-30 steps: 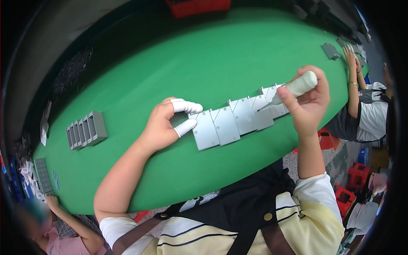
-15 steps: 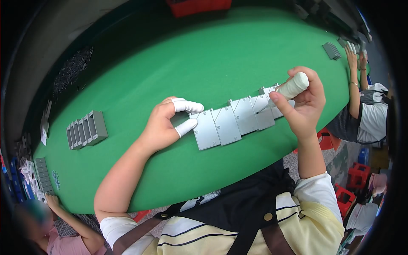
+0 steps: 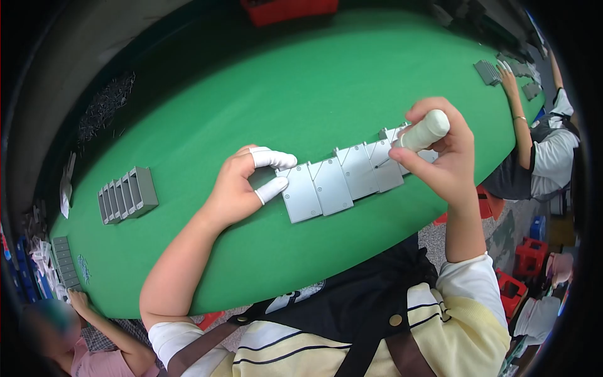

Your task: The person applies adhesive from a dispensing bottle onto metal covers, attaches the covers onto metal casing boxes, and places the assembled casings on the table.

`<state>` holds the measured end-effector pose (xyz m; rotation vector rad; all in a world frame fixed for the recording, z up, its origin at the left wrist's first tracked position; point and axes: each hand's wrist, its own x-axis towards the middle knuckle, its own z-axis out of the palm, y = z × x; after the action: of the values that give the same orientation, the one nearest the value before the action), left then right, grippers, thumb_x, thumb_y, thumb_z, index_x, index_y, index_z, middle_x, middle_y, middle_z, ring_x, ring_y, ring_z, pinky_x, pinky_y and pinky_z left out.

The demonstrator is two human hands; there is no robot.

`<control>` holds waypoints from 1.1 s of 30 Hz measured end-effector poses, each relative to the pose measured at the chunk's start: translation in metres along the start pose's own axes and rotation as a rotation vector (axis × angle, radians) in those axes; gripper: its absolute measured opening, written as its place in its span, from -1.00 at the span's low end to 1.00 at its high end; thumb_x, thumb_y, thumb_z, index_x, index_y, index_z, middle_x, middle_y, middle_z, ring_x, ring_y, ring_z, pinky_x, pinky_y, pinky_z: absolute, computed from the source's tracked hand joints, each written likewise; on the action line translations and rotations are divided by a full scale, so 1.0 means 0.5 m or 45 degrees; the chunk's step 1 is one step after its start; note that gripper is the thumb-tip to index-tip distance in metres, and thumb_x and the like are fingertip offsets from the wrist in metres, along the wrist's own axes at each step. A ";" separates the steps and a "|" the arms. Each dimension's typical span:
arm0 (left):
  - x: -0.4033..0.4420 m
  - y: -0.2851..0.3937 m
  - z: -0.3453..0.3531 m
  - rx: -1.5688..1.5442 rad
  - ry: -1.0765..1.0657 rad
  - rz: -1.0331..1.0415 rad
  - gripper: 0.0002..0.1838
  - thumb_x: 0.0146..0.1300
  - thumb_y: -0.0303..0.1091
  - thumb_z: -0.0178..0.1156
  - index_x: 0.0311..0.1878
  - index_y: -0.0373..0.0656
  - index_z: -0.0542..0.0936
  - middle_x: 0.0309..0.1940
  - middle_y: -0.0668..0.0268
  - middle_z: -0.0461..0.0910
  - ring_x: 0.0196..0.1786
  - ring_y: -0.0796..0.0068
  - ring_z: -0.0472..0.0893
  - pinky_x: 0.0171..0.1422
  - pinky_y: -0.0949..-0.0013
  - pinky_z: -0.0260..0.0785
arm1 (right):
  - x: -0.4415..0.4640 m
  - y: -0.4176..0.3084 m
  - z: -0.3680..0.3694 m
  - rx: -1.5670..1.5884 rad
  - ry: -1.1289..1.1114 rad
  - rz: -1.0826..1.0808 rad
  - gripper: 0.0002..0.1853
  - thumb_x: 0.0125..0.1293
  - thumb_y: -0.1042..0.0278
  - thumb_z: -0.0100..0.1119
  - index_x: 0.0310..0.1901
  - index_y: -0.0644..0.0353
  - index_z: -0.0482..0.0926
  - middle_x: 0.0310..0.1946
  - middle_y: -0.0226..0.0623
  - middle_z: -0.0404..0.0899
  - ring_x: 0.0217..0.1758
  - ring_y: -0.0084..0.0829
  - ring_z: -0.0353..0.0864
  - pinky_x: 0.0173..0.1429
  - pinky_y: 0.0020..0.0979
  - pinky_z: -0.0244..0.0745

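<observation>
A row of silver-grey metal boxes [image 3: 334, 188] with flat screwed lids lies on the green table, side by side and slightly staggered. At the row's left end, my left hand [image 3: 235, 182] grips the upper left corner of the end box between thumb and fingers, which wear white finger covers. Wrapped in my right hand [image 3: 449, 154] is a screwdriver [image 3: 427, 130] with a thick, pale handle. Its thin shaft slants down to the left, its tip at a screw spot on a lid near the row's middle. My right hand hides part of the boxes at the right end.
To the left stands a group of open grey housings [image 3: 129, 195]. A pile of dark screws [image 3: 107, 103] lies at the far left edge. A red bin [image 3: 289, 9] sits at the back. Co-workers sit at both ends, with more grey parts [image 3: 487, 73] at right.
My right hand and the screwdriver have shifted slightly left. My left hand keeps its grip on the end box. At far right, a co-worker's hands have moved apart.
</observation>
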<state>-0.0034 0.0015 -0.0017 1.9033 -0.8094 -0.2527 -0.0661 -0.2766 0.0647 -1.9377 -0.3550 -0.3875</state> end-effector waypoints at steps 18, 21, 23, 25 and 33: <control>-0.001 0.001 -0.004 0.021 -0.019 0.018 -0.73 -0.02 -0.57 0.23 -0.18 -0.22 0.61 -0.28 0.30 0.61 -0.18 0.45 0.54 0.01 0.40 0.38 | -0.051 0.028 -0.045 0.029 0.313 -0.203 -0.52 -0.05 0.63 0.33 -0.05 0.27 0.38 -0.48 -0.41 0.49 -0.39 -0.61 0.52 -0.27 -0.61 0.38; 0.000 0.001 -0.002 0.016 -0.014 0.010 -0.73 -0.03 -0.57 0.22 -0.18 -0.23 0.61 -0.27 0.29 0.61 -0.17 0.45 0.54 0.02 0.40 0.38 | -0.056 0.025 -0.057 -0.002 0.258 -0.142 -0.53 -0.06 0.62 0.33 -0.07 0.27 0.39 -0.45 -0.41 0.48 -0.39 -0.62 0.52 -0.27 -0.61 0.39; 0.002 0.002 -0.002 0.016 -0.013 0.012 -0.73 -0.03 -0.57 0.22 -0.18 -0.23 0.61 -0.27 0.29 0.60 -0.17 0.45 0.55 0.02 0.40 0.38 | -0.055 0.026 -0.060 -0.022 0.217 -0.142 -0.54 -0.06 0.61 0.33 -0.08 0.27 0.40 -0.43 -0.40 0.48 -0.38 -0.62 0.52 -0.27 -0.61 0.39; 0.003 0.004 -0.003 0.015 -0.020 0.014 -0.73 -0.03 -0.57 0.22 -0.18 -0.23 0.61 -0.28 0.29 0.60 -0.17 0.45 0.55 0.02 0.40 0.38 | -0.051 0.029 -0.060 -0.054 0.168 -0.168 -0.55 -0.07 0.61 0.34 -0.09 0.27 0.41 -0.40 -0.40 0.47 -0.36 -0.62 0.52 -0.27 -0.61 0.41; 0.005 0.002 -0.001 0.010 0.003 0.034 -0.72 -0.03 -0.54 0.27 -0.17 -0.16 0.62 -0.32 0.31 0.63 -0.20 0.38 0.54 -0.01 0.36 0.37 | -0.046 0.021 -0.058 -0.111 0.151 -0.174 -0.56 -0.06 0.60 0.36 -0.10 0.28 0.42 -0.37 -0.38 0.46 -0.33 -0.61 0.53 -0.28 -0.60 0.45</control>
<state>-0.0015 0.0002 -0.0003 1.8985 -0.8352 -0.2314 -0.0857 -0.3088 0.0568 -1.9706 -0.3994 -0.6136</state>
